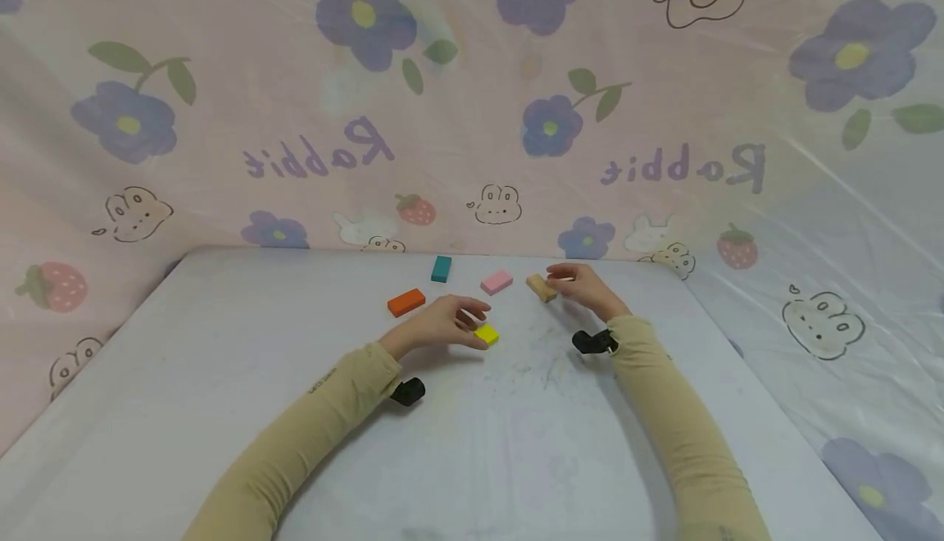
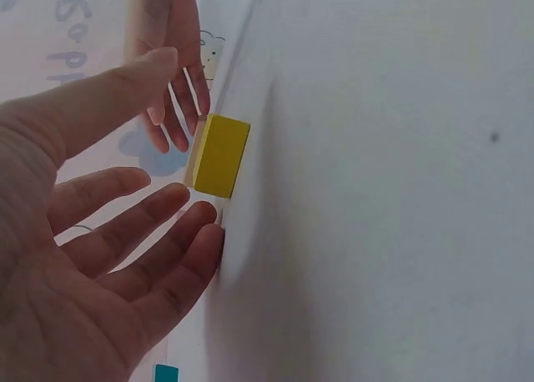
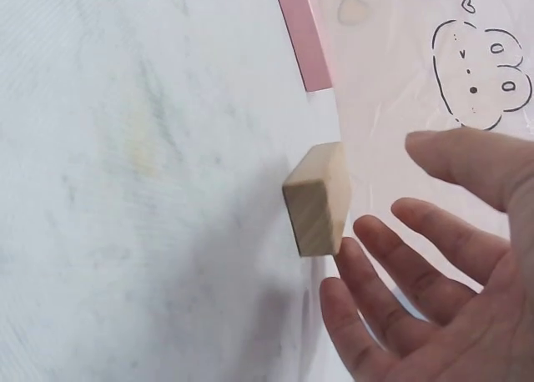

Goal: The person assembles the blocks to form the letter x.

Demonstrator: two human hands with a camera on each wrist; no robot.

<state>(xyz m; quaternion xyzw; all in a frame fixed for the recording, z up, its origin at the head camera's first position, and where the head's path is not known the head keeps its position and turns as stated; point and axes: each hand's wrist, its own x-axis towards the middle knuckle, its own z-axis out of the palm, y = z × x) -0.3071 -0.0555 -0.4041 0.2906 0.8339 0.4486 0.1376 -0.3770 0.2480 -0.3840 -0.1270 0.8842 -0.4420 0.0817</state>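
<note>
On the white table, a yellow block (image 1: 487, 334) lies by the fingertips of my left hand (image 1: 441, 322). That hand's fingers are spread and relaxed, thumb apart, holding nothing; the left wrist view shows the yellow block (image 2: 222, 155) just past the fingertips. My right hand (image 1: 581, 287) hovers beside a plain wooden block (image 1: 541, 288), its fingers loosely bent and its palm bare. From the right wrist, the wooden block (image 3: 319, 203) appears just beyond the fingertips, its end face toward the camera.
Beyond the hands lie an orange block (image 1: 406, 302), a teal block (image 1: 441, 269) and a pink block (image 1: 496, 282). A patterned curtain (image 1: 457, 98) rises at the table's far edge and sides. Black wrist mounts (image 1: 409, 392) hang below both sleeves.
</note>
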